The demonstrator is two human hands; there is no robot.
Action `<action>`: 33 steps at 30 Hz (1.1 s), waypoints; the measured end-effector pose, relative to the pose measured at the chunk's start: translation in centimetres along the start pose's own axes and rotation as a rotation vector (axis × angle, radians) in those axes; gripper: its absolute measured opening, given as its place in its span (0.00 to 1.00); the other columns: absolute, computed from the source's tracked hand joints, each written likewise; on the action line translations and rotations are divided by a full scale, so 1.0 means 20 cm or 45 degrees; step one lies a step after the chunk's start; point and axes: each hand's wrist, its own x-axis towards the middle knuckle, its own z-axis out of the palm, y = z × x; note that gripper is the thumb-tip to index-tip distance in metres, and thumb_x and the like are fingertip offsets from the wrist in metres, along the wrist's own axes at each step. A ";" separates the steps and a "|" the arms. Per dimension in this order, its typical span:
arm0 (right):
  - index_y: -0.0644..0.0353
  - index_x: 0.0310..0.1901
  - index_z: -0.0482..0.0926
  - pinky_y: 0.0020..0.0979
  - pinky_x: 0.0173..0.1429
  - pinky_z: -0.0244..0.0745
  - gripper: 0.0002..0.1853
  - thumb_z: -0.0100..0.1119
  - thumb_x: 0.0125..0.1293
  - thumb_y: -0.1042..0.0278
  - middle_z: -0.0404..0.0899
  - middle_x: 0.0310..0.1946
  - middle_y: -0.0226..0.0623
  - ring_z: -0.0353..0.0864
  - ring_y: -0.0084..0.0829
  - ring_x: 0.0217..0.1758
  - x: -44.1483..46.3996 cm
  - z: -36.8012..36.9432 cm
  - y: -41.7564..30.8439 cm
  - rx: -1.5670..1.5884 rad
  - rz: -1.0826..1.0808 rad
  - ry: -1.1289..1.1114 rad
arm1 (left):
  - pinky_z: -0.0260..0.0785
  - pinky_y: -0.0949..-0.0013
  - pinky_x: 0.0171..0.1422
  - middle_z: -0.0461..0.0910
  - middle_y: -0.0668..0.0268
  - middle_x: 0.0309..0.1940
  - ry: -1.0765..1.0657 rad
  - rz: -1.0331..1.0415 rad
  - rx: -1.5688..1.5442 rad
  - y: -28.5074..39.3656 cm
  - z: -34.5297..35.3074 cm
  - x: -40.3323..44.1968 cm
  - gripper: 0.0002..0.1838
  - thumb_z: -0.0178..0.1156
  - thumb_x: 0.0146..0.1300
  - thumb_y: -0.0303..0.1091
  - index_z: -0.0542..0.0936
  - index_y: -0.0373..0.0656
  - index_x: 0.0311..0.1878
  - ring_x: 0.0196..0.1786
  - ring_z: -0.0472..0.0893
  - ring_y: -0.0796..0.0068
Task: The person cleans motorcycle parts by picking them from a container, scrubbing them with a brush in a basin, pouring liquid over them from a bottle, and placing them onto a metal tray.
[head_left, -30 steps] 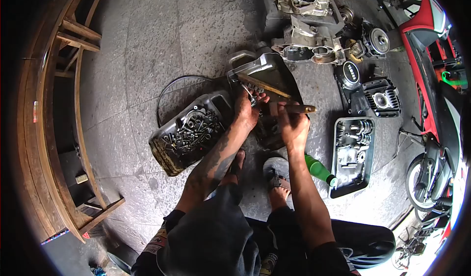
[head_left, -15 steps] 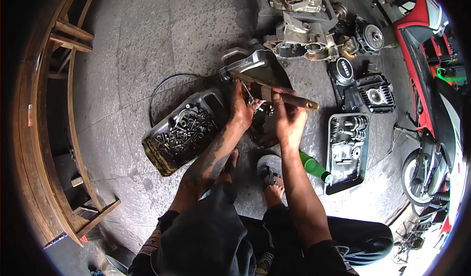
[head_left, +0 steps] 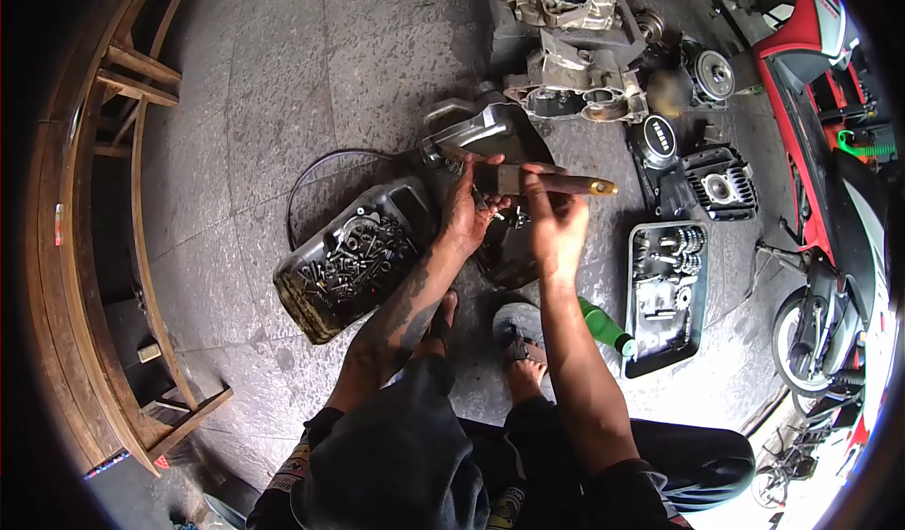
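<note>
My right hand point(head_left: 558, 238) is closed round the wooden handle of a paintbrush point(head_left: 586, 186), whose wide flat end points left. My left hand point(head_left: 464, 217) is curled at that flat end, its fingers around a small metal part that is mostly hidden. Both hands are above a dark cut-open plastic container point(head_left: 541, 143), where a few shiny metal pieces point(head_left: 514, 217) show between them. Left of it, a second cut-open container point(head_left: 300, 321) holds a heap of bolts and small parts point(head_left: 353, 256).
A tray point(head_left: 667, 364) of gears and shafts lies at right, beside a green bottle point(head_left: 603, 327). Engine casings point(head_left: 575, 77), a Yamaha cover point(head_left: 659, 139) and a finned cylinder part point(head_left: 721, 186) are beyond. A wooden bench point(head_left: 71, 294) is at left, a red motorbike point(head_left: 787, 87) at right.
The brush has rolled so its broad flat side shows. My left fingers have shifted slightly, and the shiny piece that stood out between them is now mostly hidden.
</note>
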 end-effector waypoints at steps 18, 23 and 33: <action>0.63 0.40 0.79 0.33 0.42 0.76 0.09 0.60 0.62 0.67 0.83 0.32 0.45 0.85 0.36 0.37 -0.02 -0.04 0.07 -0.291 -0.066 -0.081 | 0.64 0.67 0.63 0.76 0.62 0.55 -0.073 0.015 0.077 0.02 0.01 -0.03 0.41 0.29 0.65 0.68 0.66 0.42 0.64 0.59 0.74 0.71; 0.65 0.40 0.79 0.30 0.43 0.76 0.10 0.59 0.63 0.66 0.83 0.32 0.40 0.83 0.29 0.37 -0.03 -0.08 0.12 -0.075 -0.029 0.053 | 0.62 0.68 0.65 0.76 0.58 0.55 -0.065 0.041 0.025 0.01 -0.03 0.00 0.43 0.28 0.65 0.68 0.64 0.36 0.64 0.58 0.75 0.69; 0.65 0.40 0.79 0.28 0.41 0.75 0.09 0.59 0.63 0.69 0.83 0.34 0.41 0.82 0.28 0.37 -0.08 -0.10 0.06 -0.605 -0.032 -0.132 | 0.68 0.59 0.62 0.76 0.57 0.54 0.058 -0.009 -0.183 -0.04 -0.07 0.01 0.40 0.30 0.66 0.65 0.68 0.36 0.59 0.58 0.75 0.57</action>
